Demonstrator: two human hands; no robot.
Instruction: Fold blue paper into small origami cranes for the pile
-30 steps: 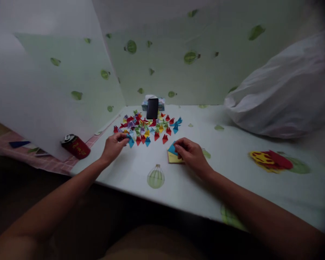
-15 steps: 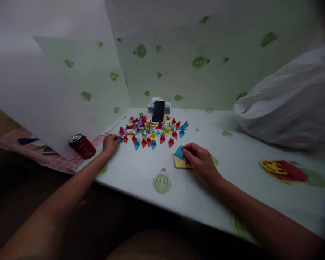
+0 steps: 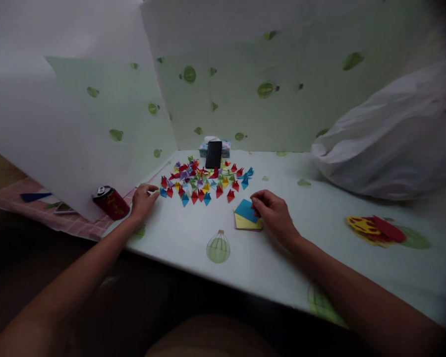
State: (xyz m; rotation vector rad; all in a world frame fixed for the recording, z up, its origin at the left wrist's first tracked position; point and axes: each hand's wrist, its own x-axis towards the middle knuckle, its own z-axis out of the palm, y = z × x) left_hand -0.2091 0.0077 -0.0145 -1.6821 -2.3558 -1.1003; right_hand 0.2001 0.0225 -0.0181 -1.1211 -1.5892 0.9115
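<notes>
1 table (image 3: 182, 230), white cover, green balloon print. 1 white plastic bag (image 3: 386, 148), 2–3 o'clock, crinkled, cut off at right edge. Folded paper pieces (image 3: 206, 187), about centre: dozens, pointy, mixed colours, overlap too much for exact count. Flat yellow and red cutouts (image 3: 371, 230), 4 o'clock, yellow ones lacy, count unclear. 2 hands: right hand (image 3: 275, 215), 4 o'clock, fingers bunched at right side of blue sheet (image 3: 246, 210), can't tell if pinching; left hand (image 3: 143, 204), 9 o'clock, loosely curled, fingertips just beside 1 blue folded piece (image 3: 163, 192), contact can't tell. 1 red can (image 3: 112, 206), 9 o'clock, farther out. 1 tissue box (image 3: 203, 150), 12 o'clock, middle hidden by 1 black phone (image 3: 213, 155). Blue sheet overlaps yellow sheet (image 3: 245, 223), 5 o'clock, layers below unclear.
</notes>
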